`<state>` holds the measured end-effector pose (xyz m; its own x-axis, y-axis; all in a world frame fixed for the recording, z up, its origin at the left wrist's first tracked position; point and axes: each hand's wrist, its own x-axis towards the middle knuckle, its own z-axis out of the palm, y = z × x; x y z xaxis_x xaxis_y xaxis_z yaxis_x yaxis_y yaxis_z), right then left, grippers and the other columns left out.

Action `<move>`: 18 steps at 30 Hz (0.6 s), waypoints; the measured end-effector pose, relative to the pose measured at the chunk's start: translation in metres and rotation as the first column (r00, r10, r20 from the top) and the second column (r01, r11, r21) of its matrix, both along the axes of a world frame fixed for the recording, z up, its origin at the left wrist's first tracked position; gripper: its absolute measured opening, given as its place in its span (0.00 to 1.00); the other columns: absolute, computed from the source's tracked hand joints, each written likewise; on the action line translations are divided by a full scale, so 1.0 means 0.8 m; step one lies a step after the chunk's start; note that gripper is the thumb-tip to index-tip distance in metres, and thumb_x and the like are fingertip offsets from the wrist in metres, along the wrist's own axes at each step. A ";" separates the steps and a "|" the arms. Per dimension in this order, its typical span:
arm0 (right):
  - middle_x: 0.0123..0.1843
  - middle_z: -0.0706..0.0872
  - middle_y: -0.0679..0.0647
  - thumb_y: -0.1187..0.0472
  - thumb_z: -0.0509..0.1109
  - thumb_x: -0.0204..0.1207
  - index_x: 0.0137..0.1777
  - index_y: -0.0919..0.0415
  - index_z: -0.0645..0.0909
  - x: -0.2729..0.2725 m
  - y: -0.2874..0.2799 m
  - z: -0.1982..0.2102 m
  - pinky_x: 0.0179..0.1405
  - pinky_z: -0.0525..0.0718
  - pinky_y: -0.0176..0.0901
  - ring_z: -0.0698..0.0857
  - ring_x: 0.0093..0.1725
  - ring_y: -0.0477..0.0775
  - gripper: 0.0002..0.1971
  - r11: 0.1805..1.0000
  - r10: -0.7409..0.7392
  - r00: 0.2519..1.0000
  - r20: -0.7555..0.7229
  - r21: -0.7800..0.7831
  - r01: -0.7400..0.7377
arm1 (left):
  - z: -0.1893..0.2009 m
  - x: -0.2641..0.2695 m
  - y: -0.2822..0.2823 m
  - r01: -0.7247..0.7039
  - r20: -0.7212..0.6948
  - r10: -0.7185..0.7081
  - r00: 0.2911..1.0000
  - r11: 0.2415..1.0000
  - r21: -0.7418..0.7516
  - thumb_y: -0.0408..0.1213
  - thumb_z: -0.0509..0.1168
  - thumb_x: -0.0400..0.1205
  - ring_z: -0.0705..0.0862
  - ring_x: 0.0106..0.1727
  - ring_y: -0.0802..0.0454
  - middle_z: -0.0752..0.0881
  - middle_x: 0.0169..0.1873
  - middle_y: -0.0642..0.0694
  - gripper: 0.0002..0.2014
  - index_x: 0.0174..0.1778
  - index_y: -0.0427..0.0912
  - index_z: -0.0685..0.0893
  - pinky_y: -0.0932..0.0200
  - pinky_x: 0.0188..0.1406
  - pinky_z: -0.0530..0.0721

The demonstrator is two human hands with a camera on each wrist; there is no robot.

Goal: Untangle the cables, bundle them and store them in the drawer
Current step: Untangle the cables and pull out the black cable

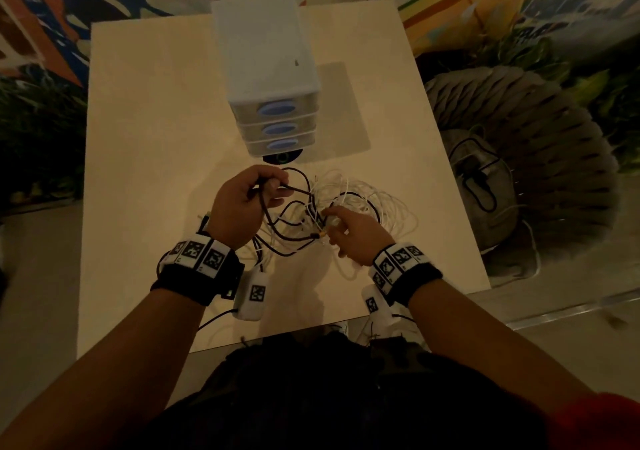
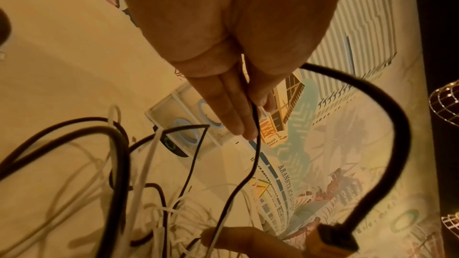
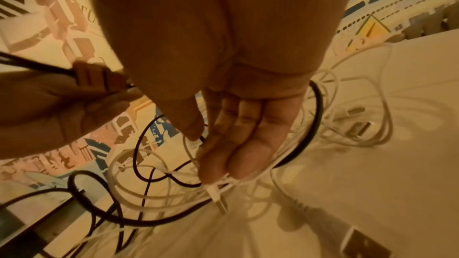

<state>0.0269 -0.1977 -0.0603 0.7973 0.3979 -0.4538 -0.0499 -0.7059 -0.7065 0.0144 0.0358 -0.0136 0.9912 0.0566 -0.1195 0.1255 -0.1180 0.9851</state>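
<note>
Both hands in the tangle on the desk [image 1: 145,144]: left hand [image 1: 242,203] pinches black cable [image 2: 255,156], right hand [image 1: 353,234] pinches white cable [image 3: 188,166]; strand routes lost in the knot.

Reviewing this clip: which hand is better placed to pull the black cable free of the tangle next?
Probably the left hand: it already grips the black cable near its plug end, lifted above the table. The right hand pinches a white cable in the pile, so it likely suits holding the tangle down.
</note>
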 end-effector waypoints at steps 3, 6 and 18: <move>0.52 0.89 0.57 0.53 0.64 0.86 0.69 0.53 0.82 0.012 0.013 -0.001 0.51 0.87 0.53 0.89 0.50 0.61 0.15 0.996 0.068 0.996 0.052 -0.066 -0.064 | 0.001 -0.002 -0.002 0.010 -0.011 -0.011 1.000 0.999 -0.046 0.29 0.60 0.90 0.92 0.56 0.41 0.89 0.54 0.42 0.08 0.54 0.40 0.85 0.53 0.53 0.89; 0.53 0.90 0.58 0.50 0.66 0.85 0.62 0.54 0.88 0.020 0.015 0.004 0.53 0.81 0.48 0.86 0.54 0.60 0.14 0.992 0.081 0.989 0.127 -0.102 -0.068 | 0.002 -0.001 0.004 0.008 -0.016 -0.009 1.000 0.999 -0.032 0.30 0.62 0.89 0.92 0.56 0.43 0.90 0.54 0.42 0.07 0.56 0.36 0.85 0.51 0.55 0.89; 0.25 0.75 0.55 0.34 0.59 0.83 0.26 0.56 0.71 0.034 0.006 0.026 0.27 0.71 0.46 0.78 0.26 0.55 0.30 0.975 0.045 0.972 0.229 -0.221 0.007 | 0.035 0.004 0.001 0.028 0.162 -0.197 0.967 0.715 0.699 0.28 0.66 0.82 0.82 0.42 0.54 0.85 0.50 0.50 0.14 0.57 0.49 0.90 0.62 0.44 0.78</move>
